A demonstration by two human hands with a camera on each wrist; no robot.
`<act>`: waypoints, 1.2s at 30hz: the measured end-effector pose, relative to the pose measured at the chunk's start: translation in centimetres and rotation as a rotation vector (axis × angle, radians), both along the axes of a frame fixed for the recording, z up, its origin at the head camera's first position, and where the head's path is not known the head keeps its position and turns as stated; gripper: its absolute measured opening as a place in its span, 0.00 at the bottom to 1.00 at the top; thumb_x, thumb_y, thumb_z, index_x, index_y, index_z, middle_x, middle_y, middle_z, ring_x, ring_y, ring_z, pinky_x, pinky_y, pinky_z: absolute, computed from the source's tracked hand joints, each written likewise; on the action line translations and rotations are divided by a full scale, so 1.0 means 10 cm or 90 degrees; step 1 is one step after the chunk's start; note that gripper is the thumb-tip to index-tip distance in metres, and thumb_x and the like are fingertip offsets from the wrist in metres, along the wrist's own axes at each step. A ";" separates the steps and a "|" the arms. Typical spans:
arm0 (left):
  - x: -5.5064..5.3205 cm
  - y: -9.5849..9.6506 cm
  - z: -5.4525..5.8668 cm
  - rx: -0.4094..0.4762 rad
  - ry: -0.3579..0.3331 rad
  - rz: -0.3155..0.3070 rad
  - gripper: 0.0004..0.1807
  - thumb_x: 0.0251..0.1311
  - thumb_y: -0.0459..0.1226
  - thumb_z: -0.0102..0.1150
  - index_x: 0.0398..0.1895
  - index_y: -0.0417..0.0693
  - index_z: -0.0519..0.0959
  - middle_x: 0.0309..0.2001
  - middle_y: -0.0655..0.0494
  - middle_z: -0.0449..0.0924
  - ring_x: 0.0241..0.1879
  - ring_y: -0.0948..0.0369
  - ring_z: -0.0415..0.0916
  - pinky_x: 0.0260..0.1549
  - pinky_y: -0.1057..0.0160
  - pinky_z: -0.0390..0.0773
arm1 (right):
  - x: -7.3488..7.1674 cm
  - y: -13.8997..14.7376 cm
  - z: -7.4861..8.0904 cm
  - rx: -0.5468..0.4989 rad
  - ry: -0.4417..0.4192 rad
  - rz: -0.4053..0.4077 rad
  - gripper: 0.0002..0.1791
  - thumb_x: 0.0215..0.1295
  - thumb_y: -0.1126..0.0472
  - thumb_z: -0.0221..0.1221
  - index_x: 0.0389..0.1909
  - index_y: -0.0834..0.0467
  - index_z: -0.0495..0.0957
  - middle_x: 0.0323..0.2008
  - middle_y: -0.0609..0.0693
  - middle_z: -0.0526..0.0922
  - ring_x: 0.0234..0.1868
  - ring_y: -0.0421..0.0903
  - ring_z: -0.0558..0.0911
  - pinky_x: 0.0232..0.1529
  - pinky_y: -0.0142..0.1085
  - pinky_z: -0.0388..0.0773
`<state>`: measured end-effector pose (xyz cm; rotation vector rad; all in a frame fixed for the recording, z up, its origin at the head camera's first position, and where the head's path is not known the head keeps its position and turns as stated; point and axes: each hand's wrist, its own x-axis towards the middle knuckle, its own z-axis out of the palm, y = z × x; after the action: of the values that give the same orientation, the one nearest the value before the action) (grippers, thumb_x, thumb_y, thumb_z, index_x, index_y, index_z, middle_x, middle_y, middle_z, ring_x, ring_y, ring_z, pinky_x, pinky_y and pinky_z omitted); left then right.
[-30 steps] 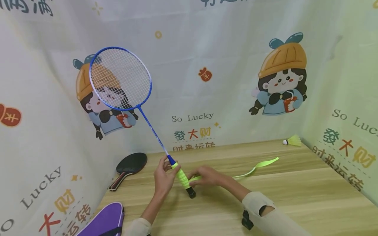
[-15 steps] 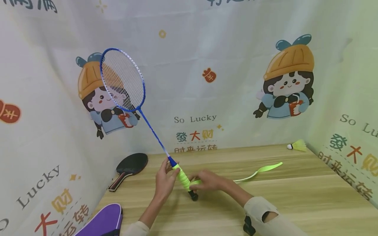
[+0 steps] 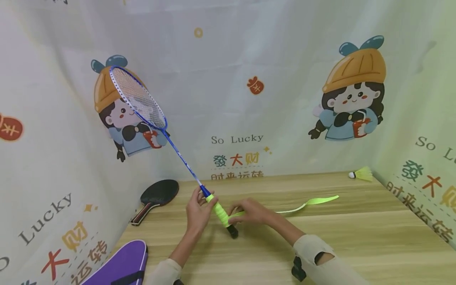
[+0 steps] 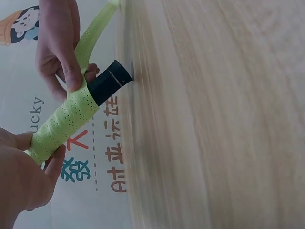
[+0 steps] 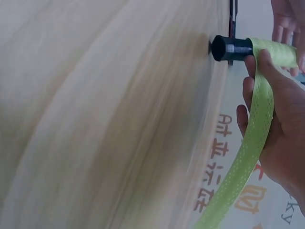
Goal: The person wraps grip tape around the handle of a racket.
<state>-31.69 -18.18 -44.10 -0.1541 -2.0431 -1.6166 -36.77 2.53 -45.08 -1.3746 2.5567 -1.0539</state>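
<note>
A blue badminton racket (image 3: 181,157) is tilted with its strung head up to the left, seen nearly edge-on. Perforated yellow-green grip tape (image 4: 63,118) winds round most of its handle, leaving the black butt end (image 4: 109,83) bare. My left hand (image 3: 198,211) grips the wrapped handle near its top, thumb and fingers on either side. With thumb and fingers my right hand (image 3: 251,211) pinches the tape at the lower edge of the wrap. From there the loose tape tail (image 5: 255,129) runs past the hand and trails to the right in the head view.
A black table tennis bat (image 3: 159,192) lies at the back left of the wooden table (image 3: 263,253). A purple case (image 3: 119,265) with a black strap is at the front left. A yellow shuttlecock (image 3: 361,174) lies at the back right, near the printed cloth wall.
The racket has turned about its shaft, so its head has gone from nearly face-on to nearly edge-on. Both hands keep their hold on the handle and the tape.
</note>
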 end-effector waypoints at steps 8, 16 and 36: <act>0.04 0.00 0.08 0.017 -0.004 -0.037 0.33 0.63 0.26 0.68 0.71 0.33 0.69 0.55 0.34 0.84 0.54 0.41 0.84 0.53 0.52 0.84 | -0.03 0.11 0.02 -0.003 0.002 0.040 0.10 0.70 0.59 0.68 0.47 0.58 0.88 0.34 0.45 0.91 0.39 0.38 0.89 0.39 0.27 0.84; 0.03 -0.05 0.05 0.002 -0.005 -0.075 0.33 0.66 0.26 0.66 0.73 0.32 0.66 0.57 0.35 0.83 0.57 0.41 0.82 0.53 0.60 0.83 | -0.06 0.05 -0.02 0.042 0.034 0.059 0.16 0.72 0.58 0.65 0.55 0.61 0.85 0.31 0.46 0.91 0.34 0.37 0.89 0.42 0.27 0.83; 0.06 -0.04 0.04 -0.054 -0.047 -0.040 0.25 0.67 0.29 0.63 0.65 0.43 0.69 0.59 0.44 0.83 0.55 0.49 0.81 0.44 0.66 0.79 | 0.03 -0.03 0.03 0.068 0.009 0.033 0.10 0.71 0.55 0.67 0.46 0.56 0.81 0.27 0.40 0.89 0.30 0.30 0.84 0.42 0.27 0.79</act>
<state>-31.11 -18.60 -43.67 -0.1928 -2.1843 -1.5956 -36.51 2.19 -44.80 -1.4169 2.5316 -0.8896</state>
